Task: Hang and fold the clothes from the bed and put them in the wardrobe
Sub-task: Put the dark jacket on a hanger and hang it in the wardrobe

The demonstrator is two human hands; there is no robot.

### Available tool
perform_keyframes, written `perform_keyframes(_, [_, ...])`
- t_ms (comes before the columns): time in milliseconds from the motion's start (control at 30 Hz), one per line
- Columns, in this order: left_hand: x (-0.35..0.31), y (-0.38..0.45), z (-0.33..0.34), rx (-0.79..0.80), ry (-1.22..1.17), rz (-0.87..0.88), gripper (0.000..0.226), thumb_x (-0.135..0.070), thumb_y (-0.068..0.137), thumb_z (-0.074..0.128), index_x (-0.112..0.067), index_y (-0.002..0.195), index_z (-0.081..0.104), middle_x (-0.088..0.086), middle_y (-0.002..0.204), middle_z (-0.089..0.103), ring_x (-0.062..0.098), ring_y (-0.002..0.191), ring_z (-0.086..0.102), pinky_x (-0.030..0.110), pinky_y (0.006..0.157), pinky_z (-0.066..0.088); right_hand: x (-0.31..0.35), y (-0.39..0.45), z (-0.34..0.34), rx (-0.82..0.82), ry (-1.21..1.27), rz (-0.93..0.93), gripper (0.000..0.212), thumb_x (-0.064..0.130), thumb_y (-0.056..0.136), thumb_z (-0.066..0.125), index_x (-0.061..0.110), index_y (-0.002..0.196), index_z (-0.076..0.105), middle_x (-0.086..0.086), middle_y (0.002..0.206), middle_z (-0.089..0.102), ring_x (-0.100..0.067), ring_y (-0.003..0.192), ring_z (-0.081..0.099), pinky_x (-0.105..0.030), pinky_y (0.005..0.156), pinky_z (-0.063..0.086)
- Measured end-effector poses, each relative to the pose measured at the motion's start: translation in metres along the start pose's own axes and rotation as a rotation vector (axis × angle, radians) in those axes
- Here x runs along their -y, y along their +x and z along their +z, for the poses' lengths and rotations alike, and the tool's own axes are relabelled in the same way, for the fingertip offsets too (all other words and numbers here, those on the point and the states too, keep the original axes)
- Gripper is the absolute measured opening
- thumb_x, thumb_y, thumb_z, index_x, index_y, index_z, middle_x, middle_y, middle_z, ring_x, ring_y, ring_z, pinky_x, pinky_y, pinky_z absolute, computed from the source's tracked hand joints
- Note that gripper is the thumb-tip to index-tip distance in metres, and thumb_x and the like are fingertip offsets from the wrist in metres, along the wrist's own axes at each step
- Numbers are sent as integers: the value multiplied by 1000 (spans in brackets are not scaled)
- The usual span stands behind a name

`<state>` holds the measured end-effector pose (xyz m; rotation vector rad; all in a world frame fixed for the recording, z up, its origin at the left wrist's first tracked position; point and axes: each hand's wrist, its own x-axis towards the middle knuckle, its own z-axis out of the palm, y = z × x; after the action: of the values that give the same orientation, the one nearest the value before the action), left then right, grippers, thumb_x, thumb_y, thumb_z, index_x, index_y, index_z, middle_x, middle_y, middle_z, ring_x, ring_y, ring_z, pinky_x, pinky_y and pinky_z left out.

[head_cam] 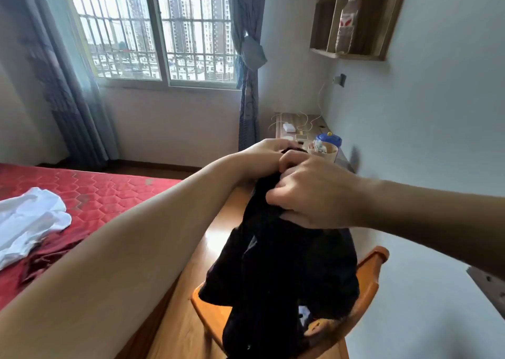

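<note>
Fingers of the right hand (314, 194), at centre right of the frame, curl and pinch the top of a black garment (284, 271). The left hand (269, 153), just above it, also grips the garment's upper edge, fingers bent over the cloth. The garment hangs down from both hands toward lower centre, over a wooden chair (369, 276). At left, white clothing (30, 222) and dark red clothing (46, 257) lie on the red bed (109, 192).

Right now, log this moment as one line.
hands: both grip black garment | held above wooden chair | white garment on bed
</note>
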<state>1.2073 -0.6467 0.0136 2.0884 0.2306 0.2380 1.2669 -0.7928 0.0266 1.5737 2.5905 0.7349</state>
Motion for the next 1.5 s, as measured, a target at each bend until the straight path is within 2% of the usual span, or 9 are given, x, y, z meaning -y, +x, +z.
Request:
perform_keyframes(200, [34,-28,8,18,-337,-187,36,-31,98,53,-28,67,71,-7,66,62,12,66,56,25,65,47,-28,-11,25,-212,304,445,28,31,95,54,29,67,58,20,54,45,0,50,45,-13,60,30])
perform_keyframes(333, [42,-34,9,-83,-536,-95,45,-66,87,49,-32,105,71,-7,99,72,12,92,67,32,84,52,-46,-8,14,-421,377,686,47,28,96,58,38,54,38,15,47,49,3,52,51,-8,49,31])
perform_keyframes(500, [53,-41,16,-132,-82,-94,42,-42,82,72,-32,122,60,-10,109,70,6,100,66,29,93,52,-75,12,-41,-764,459,861,54,29,96,57,25,47,33,8,37,39,-2,37,41,-11,39,27])
perform_keyframes(700, [43,-23,31,-190,-329,-86,14,-33,96,57,-29,103,69,-5,100,71,10,92,65,24,81,52,-92,-1,-106,-889,412,850,52,32,96,54,21,50,32,7,41,34,-7,39,33,-14,40,23])
perform_keyframes(933, [3,-20,-23,-632,-75,65,28,-33,98,51,-24,84,73,-3,82,74,16,77,67,31,73,52,-99,-75,-120,-617,-30,963,55,38,95,55,19,48,34,3,44,41,-14,45,43,-26,47,26])
perform_keyframes(1167, [-81,-30,-56,-673,327,246,38,-36,103,39,-18,79,62,1,71,63,-1,57,54,16,53,38,-92,-108,-105,-345,-228,938,50,40,90,58,31,50,29,11,47,36,-25,52,39,-32,57,33])
perform_keyframes(1267, [-106,-36,-61,-716,399,322,39,-31,103,40,-24,67,52,-6,61,53,-6,48,48,7,48,34,-91,-103,-104,-408,-2,1072,49,34,84,67,21,46,39,6,45,45,-22,49,47,-29,54,32])
perform_keyframes(1367, [-122,-46,-68,-743,496,367,40,-29,103,41,-19,64,46,-6,61,48,4,54,44,9,49,32,-85,-101,-105,-123,573,1157,33,48,73,78,17,70,67,-4,67,69,-19,65,67,-28,56,50])
perform_keyframes(1500, [-125,-61,-64,-641,593,414,30,-26,101,44,-20,77,60,-9,72,58,2,68,53,6,58,35,-58,-65,-97,98,966,953,77,65,50,80,44,119,53,9,107,68,-10,97,67,-20,75,54])
